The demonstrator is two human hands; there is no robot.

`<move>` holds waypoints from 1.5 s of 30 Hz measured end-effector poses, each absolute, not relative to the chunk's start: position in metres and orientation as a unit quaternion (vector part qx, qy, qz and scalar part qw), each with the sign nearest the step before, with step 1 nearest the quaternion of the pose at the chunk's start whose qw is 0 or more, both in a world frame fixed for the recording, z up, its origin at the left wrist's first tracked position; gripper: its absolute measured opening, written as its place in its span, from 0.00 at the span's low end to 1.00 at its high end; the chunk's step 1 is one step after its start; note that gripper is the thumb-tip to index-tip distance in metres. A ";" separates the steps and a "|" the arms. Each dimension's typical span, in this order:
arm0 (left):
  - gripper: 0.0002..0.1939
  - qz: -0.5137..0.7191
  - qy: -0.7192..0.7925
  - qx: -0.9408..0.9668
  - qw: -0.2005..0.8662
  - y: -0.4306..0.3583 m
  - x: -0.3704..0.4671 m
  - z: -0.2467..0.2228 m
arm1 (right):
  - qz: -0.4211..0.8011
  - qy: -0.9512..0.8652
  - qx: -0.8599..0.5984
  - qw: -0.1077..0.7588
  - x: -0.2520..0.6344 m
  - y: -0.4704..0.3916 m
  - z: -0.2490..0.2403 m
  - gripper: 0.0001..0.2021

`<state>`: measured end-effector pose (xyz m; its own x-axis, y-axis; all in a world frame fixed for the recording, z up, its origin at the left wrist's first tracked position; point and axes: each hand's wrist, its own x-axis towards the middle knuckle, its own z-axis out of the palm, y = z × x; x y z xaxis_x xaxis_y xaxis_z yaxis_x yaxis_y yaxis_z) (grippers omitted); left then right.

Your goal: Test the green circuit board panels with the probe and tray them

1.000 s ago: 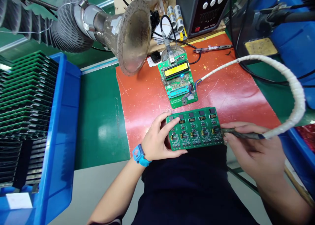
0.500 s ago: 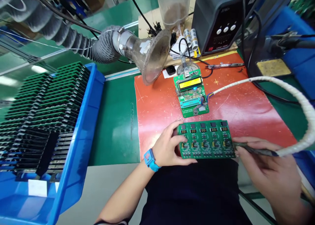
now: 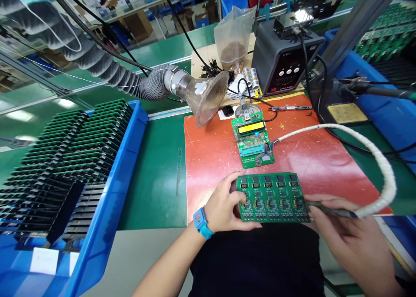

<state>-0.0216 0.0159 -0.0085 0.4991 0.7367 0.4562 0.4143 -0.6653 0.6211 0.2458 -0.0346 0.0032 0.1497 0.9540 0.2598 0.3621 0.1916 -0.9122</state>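
Observation:
My left hand [image 3: 224,206], with a blue watch [image 3: 202,222] on the wrist, grips the left end of a green circuit board [image 3: 271,197]. The board carries a row of several small digit displays and is held above the front edge of the table. In my right hand [image 3: 354,236] is a dark, pen-like probe [image 3: 331,209] on a white wrapped cable [image 3: 378,154]. Its front end is at the board's right edge; my fingers hide the exact contact. Beyond the board lies a programmer board [image 3: 255,158] with a lit yellow screen, joined to the cable.
A blue bin [image 3: 130,145] full of upright boards stands at left. A fume extractor funnel [image 3: 211,99] hangs over the red mat [image 3: 208,158]. Behind are a soldering station [image 3: 286,58] and a plastic bag [image 3: 234,37]. Another blue bin [image 3: 373,89] is at right.
The camera view has tilted up, so everything sits lower in the picture. Both hands keep the same hold on the board and the probe.

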 end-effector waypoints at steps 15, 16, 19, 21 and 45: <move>0.32 0.366 0.346 0.828 0.247 0.017 -0.021 -0.008 | 0.321 -0.542 -0.571 0.526 0.245 -0.035 0.005 0.08; 0.32 0.366 0.346 0.826 0.253 0.017 -0.021 -0.007 | 0.324 -0.539 -0.572 0.527 0.244 -0.035 0.007 0.08; 0.33 0.364 0.347 0.823 0.264 0.018 -0.021 -0.005 | 0.335 -0.527 -0.577 0.526 0.241 -0.034 0.015 0.07; 0.34 0.361 0.346 0.824 0.268 0.019 -0.020 -0.004 | 0.325 -0.515 -0.587 0.533 0.238 -0.035 0.021 0.08; 0.35 0.355 0.356 0.823 0.263 0.018 -0.020 -0.004 | 0.251 -0.644 -0.562 0.455 0.223 -0.036 0.014 0.08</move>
<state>-0.0199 0.0182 -0.0037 0.4939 0.7735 0.3972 0.3993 -0.6075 0.6867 0.2227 -0.0359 0.0143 0.0454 0.9514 0.3044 0.4945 0.2434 -0.8344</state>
